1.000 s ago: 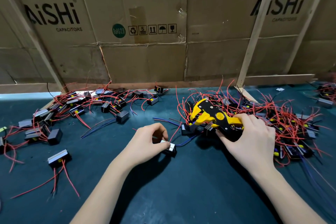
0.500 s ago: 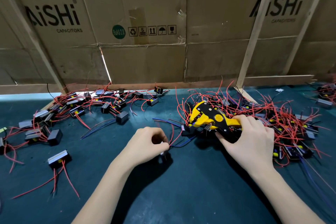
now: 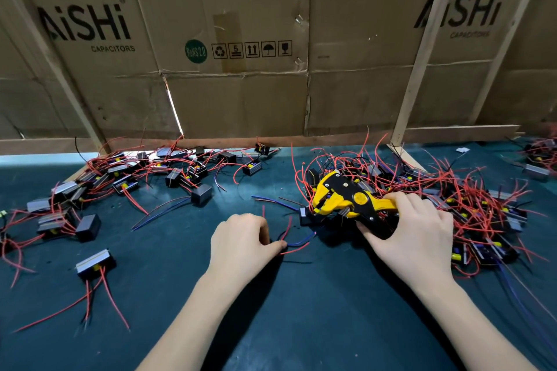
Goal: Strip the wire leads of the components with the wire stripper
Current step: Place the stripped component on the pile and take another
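My right hand (image 3: 413, 238) grips the handles of the yellow and black wire stripper (image 3: 346, 200), whose jaws point left over a black component (image 3: 307, 217). My left hand (image 3: 244, 238) is curled at the centre of the mat, its fingers closed round a small component that is hidden inside the fist. That component's red and blue wire leads (image 3: 294, 242) loop out to the right of my thumb, short of the stripper's jaws.
A tangled heap of components with red leads (image 3: 470, 205) lies behind and right of my right hand. Another scatter of black components (image 3: 126, 184) spreads over the left of the dark green mat (image 3: 301, 325). One component (image 3: 95, 262) lies alone at near left. Cardboard walls (image 3: 241, 69) close the back.
My left hand has drawn the small component into its fist, so its grey top no longer shows. The leads now loop out to the right. The stripper has barely moved.
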`<action>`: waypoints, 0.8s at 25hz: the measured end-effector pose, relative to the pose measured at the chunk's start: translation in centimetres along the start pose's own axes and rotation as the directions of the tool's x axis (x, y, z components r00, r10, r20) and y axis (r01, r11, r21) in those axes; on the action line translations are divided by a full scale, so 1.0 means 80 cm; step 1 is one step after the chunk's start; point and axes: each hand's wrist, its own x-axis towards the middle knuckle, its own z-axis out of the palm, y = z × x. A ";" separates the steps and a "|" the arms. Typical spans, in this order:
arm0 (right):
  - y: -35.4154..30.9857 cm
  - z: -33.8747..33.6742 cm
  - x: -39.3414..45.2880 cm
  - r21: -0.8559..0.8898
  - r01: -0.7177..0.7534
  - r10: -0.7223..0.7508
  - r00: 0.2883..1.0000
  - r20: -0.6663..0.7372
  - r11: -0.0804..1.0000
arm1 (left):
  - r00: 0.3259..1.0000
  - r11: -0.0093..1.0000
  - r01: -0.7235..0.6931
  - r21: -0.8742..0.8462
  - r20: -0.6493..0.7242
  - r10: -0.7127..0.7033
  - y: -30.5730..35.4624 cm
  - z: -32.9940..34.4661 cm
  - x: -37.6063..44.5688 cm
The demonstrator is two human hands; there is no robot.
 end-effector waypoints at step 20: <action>0.001 -0.002 0.002 0.023 -0.014 0.015 1.000 -0.014 1.000 | 0.988 -0.039 0.013 -0.999 0.007 0.156 -0.030 -0.032 0.016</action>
